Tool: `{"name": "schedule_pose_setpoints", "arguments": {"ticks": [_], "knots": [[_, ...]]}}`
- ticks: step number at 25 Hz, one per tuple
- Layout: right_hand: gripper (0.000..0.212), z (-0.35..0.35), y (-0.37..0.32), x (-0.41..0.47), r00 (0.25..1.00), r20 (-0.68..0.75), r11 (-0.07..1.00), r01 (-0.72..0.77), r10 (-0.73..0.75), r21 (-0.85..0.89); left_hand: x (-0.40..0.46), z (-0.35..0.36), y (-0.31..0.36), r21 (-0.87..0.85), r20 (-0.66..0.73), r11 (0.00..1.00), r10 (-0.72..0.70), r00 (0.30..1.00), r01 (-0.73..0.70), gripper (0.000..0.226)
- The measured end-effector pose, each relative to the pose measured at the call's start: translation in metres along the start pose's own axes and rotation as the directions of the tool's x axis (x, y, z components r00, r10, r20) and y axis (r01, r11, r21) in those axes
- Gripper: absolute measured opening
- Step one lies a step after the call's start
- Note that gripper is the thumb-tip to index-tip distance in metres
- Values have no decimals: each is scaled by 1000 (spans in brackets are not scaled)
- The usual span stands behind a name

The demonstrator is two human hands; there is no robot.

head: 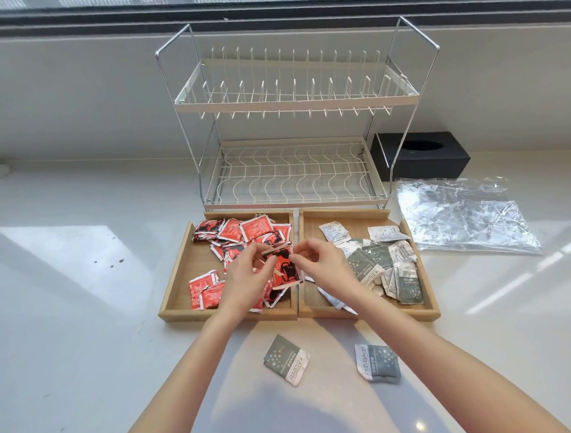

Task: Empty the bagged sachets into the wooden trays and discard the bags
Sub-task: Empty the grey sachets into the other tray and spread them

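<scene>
Two wooden trays sit side by side on the counter. The left tray (178, 281) holds several red sachets (233, 231). The right tray (310, 235) holds several grey-green and white sachets (376, 261). Above the left tray, my left hand (247, 276) and my right hand (324, 263) both pinch a red and black sachet (284, 268) between their fingertips. Two grey-green sachets lie loose on the counter in front of the trays, one (287, 358) at the left and one (378, 362) at the right. A crumpled clear plastic bag (462, 216) lies flat to the right of the trays.
A two-tier wire dish rack (293, 99) stands right behind the trays. A black tissue box (431, 154) sits behind the plastic bag. A window ledge and wall run along the back of the white counter (70, 304).
</scene>
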State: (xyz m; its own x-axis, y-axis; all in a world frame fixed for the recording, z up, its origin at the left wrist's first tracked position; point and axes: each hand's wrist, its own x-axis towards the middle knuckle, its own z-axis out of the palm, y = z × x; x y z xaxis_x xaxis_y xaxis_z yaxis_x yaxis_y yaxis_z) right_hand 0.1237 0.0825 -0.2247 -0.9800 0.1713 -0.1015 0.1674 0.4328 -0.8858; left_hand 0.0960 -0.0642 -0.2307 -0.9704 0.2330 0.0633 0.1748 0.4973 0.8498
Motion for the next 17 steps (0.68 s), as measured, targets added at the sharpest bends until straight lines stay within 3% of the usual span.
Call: {"name": "schedule_pose_setpoints", "arguments": {"ticks": [8, 17], "knots": [[30, 18, 11, -8, 984, 168, 987, -38, 64, -155, -18, -6, -26, 62, 21, 995, -82, 996, 80, 30], [30, -22, 24, -44, 989, 140, 940, 91, -46, -328, -48, -1, -26, 183, 32, 971, 147, 989, -150, 16]]}}
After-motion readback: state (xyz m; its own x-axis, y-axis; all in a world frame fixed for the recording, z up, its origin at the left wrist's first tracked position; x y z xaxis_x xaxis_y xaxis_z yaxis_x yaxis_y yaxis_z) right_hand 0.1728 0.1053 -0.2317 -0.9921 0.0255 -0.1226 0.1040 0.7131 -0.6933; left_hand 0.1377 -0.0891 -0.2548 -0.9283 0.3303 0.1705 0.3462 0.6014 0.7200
